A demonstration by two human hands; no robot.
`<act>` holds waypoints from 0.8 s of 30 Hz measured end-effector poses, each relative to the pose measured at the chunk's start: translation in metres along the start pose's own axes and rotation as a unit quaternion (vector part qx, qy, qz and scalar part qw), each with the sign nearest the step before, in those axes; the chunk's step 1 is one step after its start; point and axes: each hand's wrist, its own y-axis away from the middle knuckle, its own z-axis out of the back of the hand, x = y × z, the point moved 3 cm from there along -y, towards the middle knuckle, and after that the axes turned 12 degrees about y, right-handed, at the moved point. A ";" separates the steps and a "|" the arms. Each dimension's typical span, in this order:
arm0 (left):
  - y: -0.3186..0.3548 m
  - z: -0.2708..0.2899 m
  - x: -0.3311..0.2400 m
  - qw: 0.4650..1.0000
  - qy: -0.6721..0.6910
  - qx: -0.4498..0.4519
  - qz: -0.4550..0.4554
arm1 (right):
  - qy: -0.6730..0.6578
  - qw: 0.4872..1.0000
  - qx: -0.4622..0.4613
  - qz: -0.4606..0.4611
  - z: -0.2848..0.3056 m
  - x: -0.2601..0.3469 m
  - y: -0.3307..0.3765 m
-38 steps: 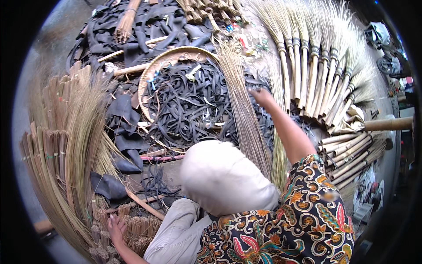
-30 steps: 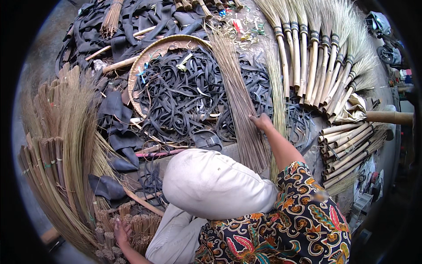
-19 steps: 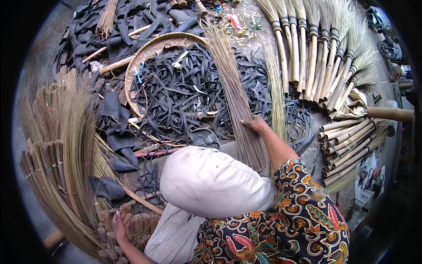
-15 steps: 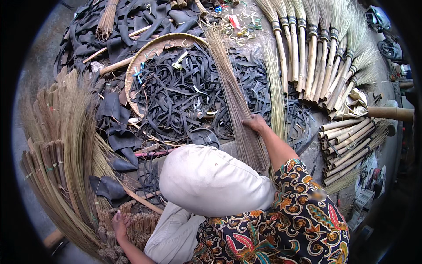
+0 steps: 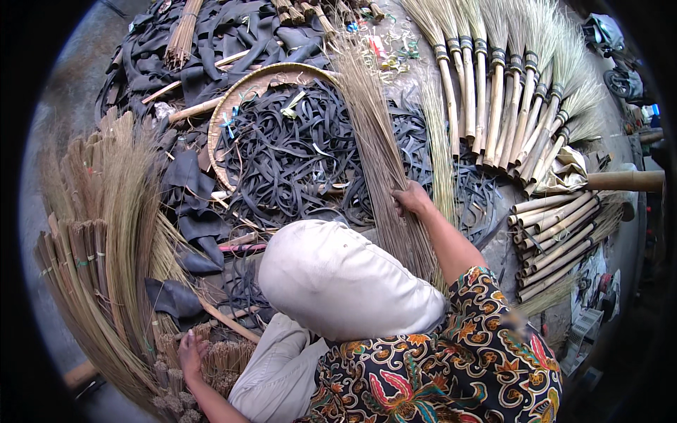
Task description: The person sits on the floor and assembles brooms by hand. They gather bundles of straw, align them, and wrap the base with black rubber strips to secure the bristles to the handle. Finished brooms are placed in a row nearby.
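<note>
"What's held?"
"The right hand (image 5: 410, 200) grips a stalk bundle (image 5: 376, 141) across the right of the woven tray (image 5: 293, 70); the left hand (image 5: 192, 354), fingers spread, sits by stick bundles (image 5: 229, 359) below it."
"Around?"
"Grey floor (image 5: 70, 63); black strips (image 5: 289, 155) fill the tray."

Fingers bent, the right grip (image 5: 412, 198) touches the right edge of a long brown bristle sheaf (image 5: 374, 134). Left of that grip, black rubber strips (image 5: 289, 144) heap a round woven tray (image 5: 212, 137); beyond it rightward, bamboo-handled brooms (image 5: 508, 99) fan out. The left grip (image 5: 192, 355), fingers loose, is beside short stalk bundles (image 5: 229, 356).
</note>
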 end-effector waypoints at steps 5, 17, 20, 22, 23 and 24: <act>0.011 -0.016 -0.027 0.998 -0.013 0.040 -0.037 | 0.064 0.996 -0.057 0.023 0.002 0.019 0.008; 0.108 -0.204 -0.270 0.929 -0.018 0.234 -0.284 | -0.119 0.935 -0.124 0.309 0.042 0.219 0.134; 0.150 -0.280 -0.330 0.857 -0.071 0.318 -0.399 | -0.202 0.889 -0.085 0.402 0.034 0.283 0.179; 0.179 -0.325 -0.361 0.774 -0.150 0.335 -0.516 | -0.226 0.852 -0.092 0.464 0.020 0.314 0.208; 0.189 -0.348 -0.371 0.763 -0.143 0.344 -0.528 | -0.242 0.830 -0.065 0.498 0.012 0.327 0.221; 0.200 -0.370 -0.376 0.733 -0.118 0.367 -0.560 | -0.252 0.810 -0.043 0.527 0.006 0.336 0.232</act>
